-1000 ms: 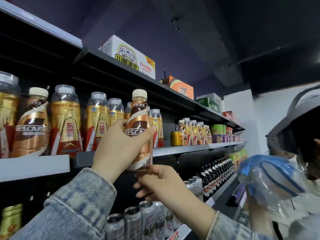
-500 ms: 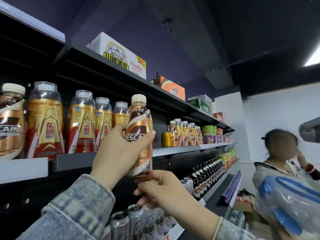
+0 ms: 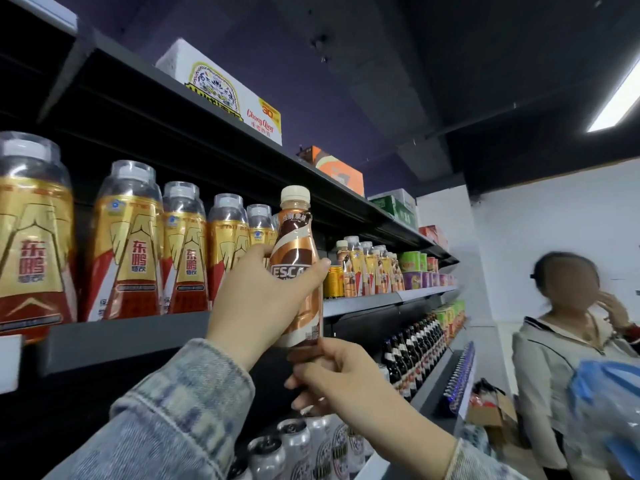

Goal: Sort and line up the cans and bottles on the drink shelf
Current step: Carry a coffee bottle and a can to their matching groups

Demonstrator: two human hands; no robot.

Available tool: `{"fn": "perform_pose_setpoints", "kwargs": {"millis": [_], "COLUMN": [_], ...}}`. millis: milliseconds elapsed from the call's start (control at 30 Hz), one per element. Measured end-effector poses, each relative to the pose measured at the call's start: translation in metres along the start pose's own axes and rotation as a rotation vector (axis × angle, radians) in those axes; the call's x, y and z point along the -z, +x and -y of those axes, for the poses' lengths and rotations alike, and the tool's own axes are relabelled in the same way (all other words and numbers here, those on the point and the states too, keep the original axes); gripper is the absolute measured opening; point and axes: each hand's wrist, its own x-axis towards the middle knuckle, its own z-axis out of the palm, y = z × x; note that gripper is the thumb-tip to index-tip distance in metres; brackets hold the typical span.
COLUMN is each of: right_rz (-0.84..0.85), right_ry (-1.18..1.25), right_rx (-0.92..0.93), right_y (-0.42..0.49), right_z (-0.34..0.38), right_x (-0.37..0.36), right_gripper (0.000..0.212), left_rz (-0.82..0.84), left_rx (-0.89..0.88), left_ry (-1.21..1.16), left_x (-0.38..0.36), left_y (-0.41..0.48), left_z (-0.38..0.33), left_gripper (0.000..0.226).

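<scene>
Bottles with gold labels (image 3: 128, 244) at far left, ranked upright along the drink shelf (image 3: 121, 337); just right of them, left hand (image 3: 256, 306) wrapped round the middle of the coffee bottle (image 3: 294, 244), thumb across its label, long axis vertical, held out in front of the shelf lip and not resting on it. Lower and nearer the camera, right hand (image 3: 336, 375) pinching the base from below (fingers curled). Open slot seemingly straight behind, though masked by the bottle itself.

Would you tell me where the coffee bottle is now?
Mid head view, the coffee bottle is upright, left hand round its middle, right hand at its base, just right of the gold bottles.
</scene>
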Motion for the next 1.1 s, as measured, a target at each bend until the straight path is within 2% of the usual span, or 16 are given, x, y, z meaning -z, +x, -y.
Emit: {"fn": "perform_pose_setpoints", "kwargs": {"millis": [100,233,333,467,567,633,767,833,900,1000,1100], "right_rz": [-0.098,-0.362,-0.496,-0.499,-0.419,-0.404,-0.515,-0.522,-0.554,-0.656,-0.653], "right_ry": [-0.111,-0.288,-0.349,-0.443,-0.458,-0.489,-0.684,-0.631,-0.467,-0.058,0.317], "right_rx": [0.031,0.064,0.071,0.065,0.047,0.036,0.034,0.035,0.101,0.184,0.230], "right_y": [0.024,0.078,0.129,0.206,0.260,0.289,0.331,0.339,0.338,0.325,0.305], "right_z": [-0.019,-0.050,-0.064,-0.078,-0.091,-0.098,-0.111,-0.114,-0.117,-0.110,-0.095], "right_x": [0.017,0.060,0.100,0.133,0.146,0.147,0.139,0.137,0.141,0.158,0.187], "right_gripper": [0.013,0.010,0.025,0.050,0.065,0.069,0.066,0.055,0.059,0.078,0.074], "left_rz": [0.005,-0.025,-0.057,-0.098,-0.119,-0.138,-0.179,-0.208,-0.253,-0.315,-0.266], "left_rx": [-0.014,-0.015,-0.018,0.013,0.042,0.054,0.082,0.117,0.162,0.230,0.336], "left_ry": [-0.021,0.010,0.054,0.083,0.126,0.168,0.245,0.273,0.289,0.306,0.191], "left_x": [-0.020,-0.051,-0.077,-0.109,-0.134,-0.150,-0.174,-0.184,-0.195,-0.205,-0.212], "left_y": [0.018,0.054,0.087,0.128,0.156,0.174,0.202,0.212,0.221,0.230,0.236], "left_z": [0.006,0.013,0.019,0.028,0.041,0.050,0.066,0.074,0.081,0.092,0.102], "left_gripper": [0.041,0.047,0.052,0.053,0.054,0.056,0.056,0.059,0.064,0.072,0.074]}}
